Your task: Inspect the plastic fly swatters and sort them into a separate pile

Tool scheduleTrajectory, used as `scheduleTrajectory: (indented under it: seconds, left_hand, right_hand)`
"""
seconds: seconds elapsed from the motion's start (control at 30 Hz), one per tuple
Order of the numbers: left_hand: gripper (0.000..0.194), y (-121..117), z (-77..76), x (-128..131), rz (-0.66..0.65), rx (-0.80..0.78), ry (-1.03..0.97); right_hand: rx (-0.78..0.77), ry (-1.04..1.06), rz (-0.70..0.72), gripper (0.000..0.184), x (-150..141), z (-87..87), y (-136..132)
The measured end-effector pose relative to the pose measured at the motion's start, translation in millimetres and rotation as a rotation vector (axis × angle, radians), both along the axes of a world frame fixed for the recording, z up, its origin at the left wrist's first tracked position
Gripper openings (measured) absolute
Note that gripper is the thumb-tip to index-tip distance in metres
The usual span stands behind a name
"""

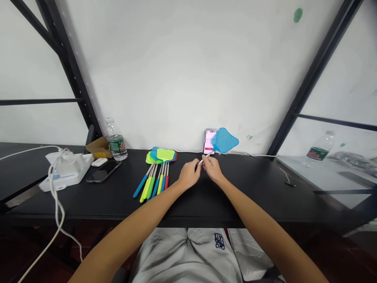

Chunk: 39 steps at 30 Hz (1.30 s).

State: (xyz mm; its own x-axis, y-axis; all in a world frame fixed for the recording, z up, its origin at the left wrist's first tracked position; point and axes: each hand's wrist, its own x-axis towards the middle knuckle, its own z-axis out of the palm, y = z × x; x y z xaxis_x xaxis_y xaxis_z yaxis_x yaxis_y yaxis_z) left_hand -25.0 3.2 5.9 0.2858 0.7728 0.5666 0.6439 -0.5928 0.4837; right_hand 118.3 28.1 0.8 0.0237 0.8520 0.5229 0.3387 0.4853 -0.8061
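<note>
A blue fly swatter (pixel 227 140) is held up over the black table, its mesh head tilted to the right. My left hand (pixel 190 173) is closed around its handle, most of which is hidden by the fingers. Just beside it, my right hand (pixel 212 168) pinches the thin metal shaft below the head. Left of my hands lie several more fly swatters (pixel 165 155), their yellow, blue, green and red heads stacked and their handles fanned toward me. Behind the held swatter, a lit phone (pixel 209 142) leans against the wall, partly covered by the mesh.
On the left are a water bottle (pixel 116 139), a cardboard box (pixel 99 147), a dark phone (pixel 103 171), a white earbud case (pixel 99 162) and a white power strip (pixel 67 171) with cables. A white wall and black metal frame posts (pixel 312 78) bound the table (pixel 259 188).
</note>
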Motion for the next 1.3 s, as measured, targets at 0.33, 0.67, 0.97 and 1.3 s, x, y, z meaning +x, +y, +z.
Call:
scheduleTrajectory:
  seconds: [0.33, 0.67, 0.97, 1.3]
  left_hand:
    - [0.023, 1, 0.4, 1, -0.005, -0.071, -0.074]
    - [0.034, -3, 6.8, 0, -0.025, -0.048, -0.132]
    - [0.035, -5, 7.6, 0, 0.010, -0.005, -0.082]
    - [0.028, 1, 1.9, -2, 0.063, -0.066, -0.010]
  right_hand:
    - [-0.132, 0.141, 0.022, 0.047, 6, -3.1, 10]
    - [-0.373, 0.463, 0.139, 0.042, 25, 5.3, 15]
    - [-0.419, 0.432, 0.248, 0.040, 17, 1.8, 11]
    - [-0.352, 0.437, -0.232, 0.017, 72, 13.1, 31]
